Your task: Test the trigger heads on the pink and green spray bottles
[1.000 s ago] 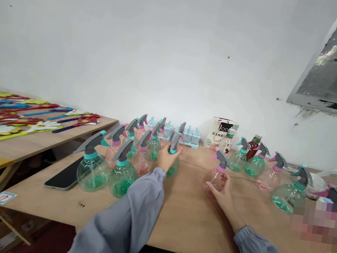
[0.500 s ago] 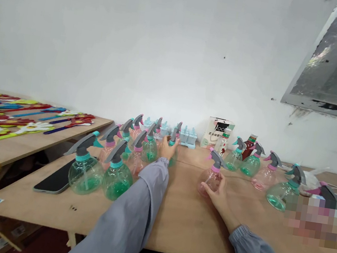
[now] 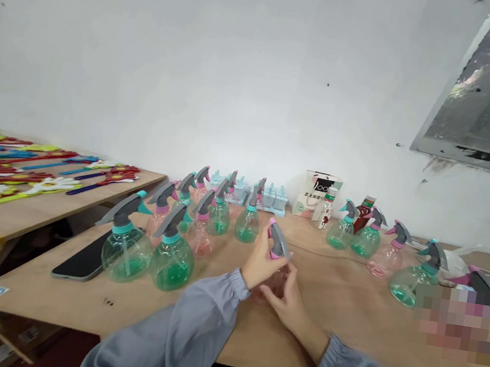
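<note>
A pink spray bottle (image 3: 275, 281) with a grey and pink trigger head stands tilted slightly between my hands. My left hand (image 3: 261, 259) is closed around its neck, just under the trigger head. Around the right side of its round body curl the fingers of my right hand (image 3: 294, 304). Behind my left hand a green spray bottle (image 3: 246, 225) stands upright. Two larger green bottles (image 3: 171, 263) are at the front left, with more pink and green ones behind them. My hands hide much of the held bottle.
A black phone (image 3: 82, 260) lies at the left. Pale blue moulds (image 3: 275, 198), a paper bag (image 3: 314, 195) and small bottles (image 3: 326, 209) stand by the wall. More spray bottles (image 3: 366, 241) line the right. Colourful flat pieces (image 3: 43, 181) cover a side table (image 3: 13, 221).
My left hand has let go of the green bottle at the back and come forward onto the pink bottle's neck. My right hand has brought the pink bottle left and nearer.
</note>
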{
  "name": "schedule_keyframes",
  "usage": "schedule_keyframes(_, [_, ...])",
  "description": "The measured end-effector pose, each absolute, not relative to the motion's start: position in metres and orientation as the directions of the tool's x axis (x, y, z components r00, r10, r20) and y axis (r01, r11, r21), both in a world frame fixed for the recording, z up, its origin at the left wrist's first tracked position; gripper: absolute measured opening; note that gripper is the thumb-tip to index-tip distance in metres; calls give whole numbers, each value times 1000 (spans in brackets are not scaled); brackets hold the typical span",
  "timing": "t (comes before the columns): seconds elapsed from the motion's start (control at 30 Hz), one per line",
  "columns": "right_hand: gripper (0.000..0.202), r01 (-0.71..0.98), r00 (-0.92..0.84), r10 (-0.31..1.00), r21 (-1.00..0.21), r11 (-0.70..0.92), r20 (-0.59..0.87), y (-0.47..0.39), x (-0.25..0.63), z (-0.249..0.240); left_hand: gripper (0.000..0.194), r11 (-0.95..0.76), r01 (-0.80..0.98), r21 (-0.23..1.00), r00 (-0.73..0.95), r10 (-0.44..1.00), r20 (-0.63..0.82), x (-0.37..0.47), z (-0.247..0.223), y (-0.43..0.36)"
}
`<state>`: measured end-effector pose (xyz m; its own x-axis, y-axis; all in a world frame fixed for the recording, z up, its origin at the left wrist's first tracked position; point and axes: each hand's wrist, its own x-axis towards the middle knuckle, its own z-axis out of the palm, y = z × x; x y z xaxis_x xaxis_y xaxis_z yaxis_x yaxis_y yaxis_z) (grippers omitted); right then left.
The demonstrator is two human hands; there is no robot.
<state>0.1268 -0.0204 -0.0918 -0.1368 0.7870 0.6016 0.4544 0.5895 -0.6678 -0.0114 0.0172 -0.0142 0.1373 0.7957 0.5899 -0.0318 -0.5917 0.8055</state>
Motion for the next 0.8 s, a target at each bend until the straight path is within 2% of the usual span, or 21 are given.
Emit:
schedule_keyframes(0.07, [71,453,-182,780,-653,606,598,-12,142,-82,76,-587,11,809,93,806,584,-24,-15,14])
schedule_keyframes(0.1, [67,460,-135,776,-655,600,616,-2,157,-73,73,-594,28,804,82,803,591,-31,-14,13])
schedule_keyframes(0.17, [56,519,194,746,-712,473,637,29,195,-50,68,-616,59,785,74,787,612,-43,-13,12])
schedule_keyframes(0.2, [60,550,376,673,-738,391,637,48,216,-38,66,-625,71,777,75,780,621,-47,-12,12])
schedule_keyframes(0.27, [80,569,537,577,-769,292,616,87,256,-16,65,-630,85,772,84,777,624,-53,-11,11])
schedule_keyframes(0.33, [96,576,666,532,-814,79,523,120,286,-2,66,-617,89,782,90,787,611,-56,-11,11])
schedule_keyframes(0.4, [106,554,697,540,-833,12,472,143,305,2,64,-608,105,787,89,794,602,-58,-11,10])
schedule_keyframes(0.5, [107,527,696,568,-850,10,438,159,312,-4,52,-622,153,768,79,782,618,-62,-10,10])
schedule_keyframes(0.6, [96,545,673,573,-837,44,468,156,303,-18,38,-598,184,780,84,800,594,-69,-5,11])
schedule_keyframes(0.8, [82,610,509,634,-764,212,583,88,267,-63,36,-592,98,800,57,806,590,-74,1,16])
